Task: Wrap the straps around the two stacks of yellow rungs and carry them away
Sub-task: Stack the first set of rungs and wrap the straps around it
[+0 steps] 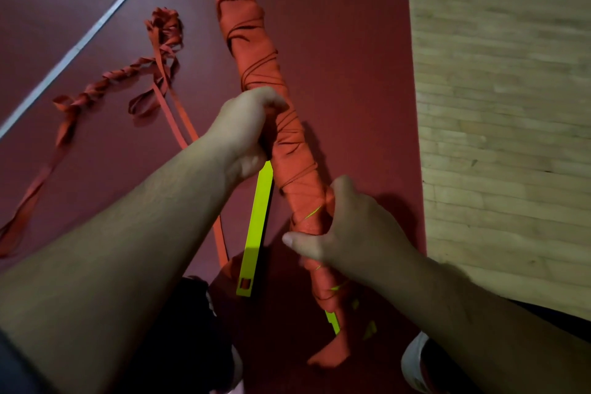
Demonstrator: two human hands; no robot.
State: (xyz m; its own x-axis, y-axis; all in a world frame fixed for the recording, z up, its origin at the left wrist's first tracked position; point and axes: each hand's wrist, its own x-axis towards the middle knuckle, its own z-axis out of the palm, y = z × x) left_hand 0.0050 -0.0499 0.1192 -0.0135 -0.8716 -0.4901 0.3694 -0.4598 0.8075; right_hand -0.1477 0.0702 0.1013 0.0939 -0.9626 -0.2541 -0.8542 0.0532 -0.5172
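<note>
Fingers of the right hand (361,233) curl round the near part of the wrapped stack (287,150), thumb laid across it. Beyond, the left hand (243,131) grips its middle with curled fingers, beside the bare yellow stack (256,227). The wrapped stack's long axis runs near to far, far end leaning left. Loose strap (124,70) lies far left.

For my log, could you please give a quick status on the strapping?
Left hand, right hand grip wrapped stack. Second stack bare beside it. Loose strap trailing left.
</note>
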